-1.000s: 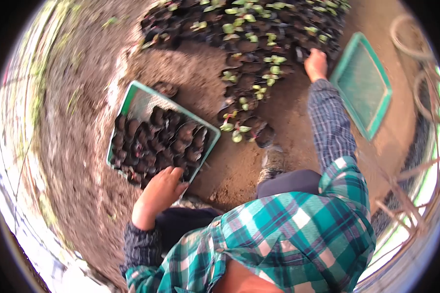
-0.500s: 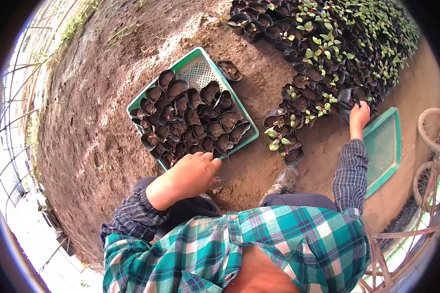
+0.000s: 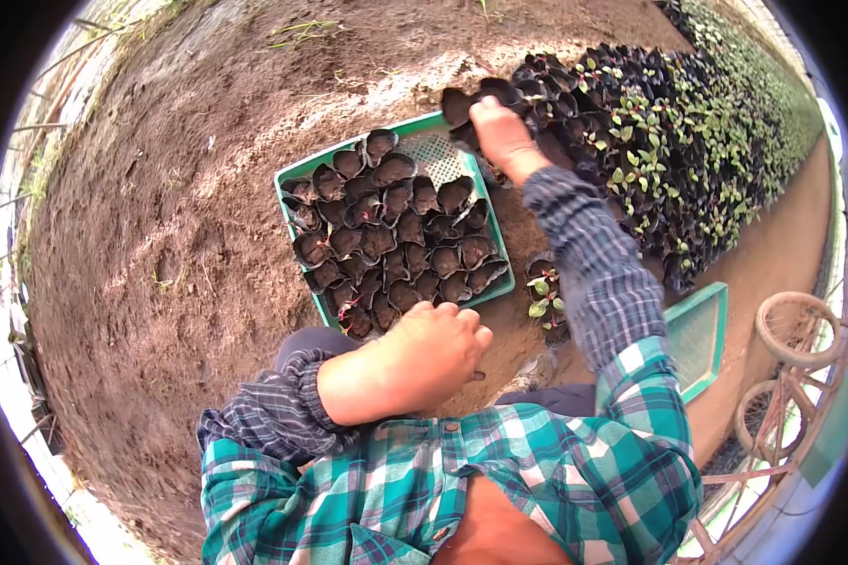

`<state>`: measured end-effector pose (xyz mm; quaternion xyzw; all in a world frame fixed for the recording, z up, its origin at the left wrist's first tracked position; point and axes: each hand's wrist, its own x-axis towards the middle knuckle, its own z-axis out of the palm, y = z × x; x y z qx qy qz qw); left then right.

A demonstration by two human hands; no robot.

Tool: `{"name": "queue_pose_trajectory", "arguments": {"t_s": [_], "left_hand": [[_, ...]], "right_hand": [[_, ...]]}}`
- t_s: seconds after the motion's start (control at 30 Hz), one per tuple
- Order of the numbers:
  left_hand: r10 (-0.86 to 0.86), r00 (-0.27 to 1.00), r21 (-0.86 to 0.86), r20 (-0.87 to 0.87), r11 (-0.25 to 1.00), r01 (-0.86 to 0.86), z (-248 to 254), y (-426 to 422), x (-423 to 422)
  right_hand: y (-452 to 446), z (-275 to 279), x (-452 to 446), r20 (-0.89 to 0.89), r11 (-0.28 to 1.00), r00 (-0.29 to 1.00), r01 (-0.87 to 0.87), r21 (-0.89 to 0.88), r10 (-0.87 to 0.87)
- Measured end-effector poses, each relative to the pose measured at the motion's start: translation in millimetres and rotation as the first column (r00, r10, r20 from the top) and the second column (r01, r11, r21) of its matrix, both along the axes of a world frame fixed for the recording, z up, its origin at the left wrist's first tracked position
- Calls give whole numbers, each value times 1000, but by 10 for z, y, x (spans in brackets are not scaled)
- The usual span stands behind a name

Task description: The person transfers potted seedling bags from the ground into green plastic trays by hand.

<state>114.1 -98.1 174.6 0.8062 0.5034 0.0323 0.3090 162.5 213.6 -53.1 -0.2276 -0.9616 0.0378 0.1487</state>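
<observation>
In the head view, my right hand (image 3: 505, 137) reaches forward with its fingers closed on black seedling bags (image 3: 458, 106) by the far right corner of the green tray (image 3: 288, 175). How many bags it grips is partly hidden. Rows of soil-filled black bags (image 3: 379, 243) fill most of the tray; a few show small reddish sprouts. The tray's perforated floor (image 3: 435, 156) shows at its far corner. My left hand (image 3: 415, 363) is closed, knuckles up, just over the tray's near edge. Whatever its fingers may hold is hidden.
A dense block of bagged leafy seedlings (image 3: 664, 155) stands to the right. A few seedlings (image 3: 545, 297) sit near my foot. A second green tray (image 3: 699, 334) lies at right, beside a wheeled metal frame (image 3: 799, 330). Bare soil (image 3: 184, 217) spreads left.
My right hand has moved from the seedlings at the right to the tray's far corner, onto black bags. The view has shifted, and my left hand stays closed near the tray's near edge.
</observation>
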Motion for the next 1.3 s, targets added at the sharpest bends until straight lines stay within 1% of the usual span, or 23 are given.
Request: {"name": "queue_pose_trajectory", "arguments": {"t_s": [0.13,0.2,0.23,0.33,0.53,0.6,0.73,0.77,0.8,0.83,0.87,0.9,0.93,0.97,1.0,1.03,1.07,1.13,1.17,1.2,1.23,1.27,1.3], "left_hand": [[-18,1000,43,9,999,18,17,-185,-115],[-21,1000,38,13,999,21,19,-255,-198],[16,999,20,48,1000,-17,89,-196,-250],[-38,999,9,16,999,37,79,-247,-369],[-66,994,96,92,994,57,73,-210,-365],[-81,992,102,96,992,71,79,-229,-368],[-60,988,88,143,995,48,90,-229,-411],[-55,984,82,168,996,42,78,-233,-445],[-62,974,-7,217,998,65,181,-179,-591],[-9,938,-15,345,1000,15,194,-131,-753],[45,884,-29,466,999,-36,165,-111,-940],[244,775,-134,583,970,-205,87,-136,-1158],[427,617,-262,661,902,-344,-34,-196,-1392],[592,353,-372,725,767,-522,-332,-294,-1580],[674,44,-453,737,541,-709,-665,-356,-1718],[721,-84,-426,688,307,-851,-1194,-539,-1958],[786,-195,-378,586,52,-924,-1859,-809,-2217],[953,-261,-240,151,-221,-945,-2922,-1288,-2495],[967,-244,-228,79,-221,-948,-3446,-1438,-2424],[975,-224,-215,6,-217,-952,-3728,-1532,-2376],[944,-322,-433,70,-262,-862,-3528,-1476,-2184],[902,-416,-632,113,-258,-730,-3298,-1408,-1962],[930,-310,-636,197,-119,-762,-3485,-1482,-1959]], "right_hand": [[-630,-617,-667,134,999,990,40,1,-40],[-926,-847,-827,201,996,979,47,-78,-31],[-959,-788,-796,210,986,976,85,-145,-54],[-925,-728,-654,111,961,990,110,-254,-84],[-988,-639,-695,-19,919,992,109,-379,-126],[-960,-602,-636,77,843,971,234,-484,-225],[-858,-755,-562,127,820,972,236,-521,-200],[-841,-777,-540,60,826,974,218,-520,-219],[-846,-772,-519,-6,833,972,198,-517,-235],[-850,-710,-483,-109,882,957,199,-427,-269],[-823,-747,-418,-251,876,907,205,-437,-338],[-844,-669,-319,-168,850,895,313,-424,-413],[-900,-581,-179,-83,813,868,421,-402,-490],[-939,-558,-6,-55,801,865,436,-410,-499],[-978,-549,193,-24,790,862,452,-415,-506],[-1036,-570,392,50,783,859,487,-386,-510],[-1097,-599,560,121,779,851,518,-352,-511],[-1207,-723,780,270,738,793,607,-293,-545],[-1228,-784,834,350,698,762,644,-313,-545],[-1246,-829,854,366,636,749,662,-397,-553],[-1224,-881,885,340,614,764,644,-455,-549],[-1209,-941,934,312,586,771,629,-511,-556],[-1191,-1047,969,326,534,777,614,-582,-538]]}}
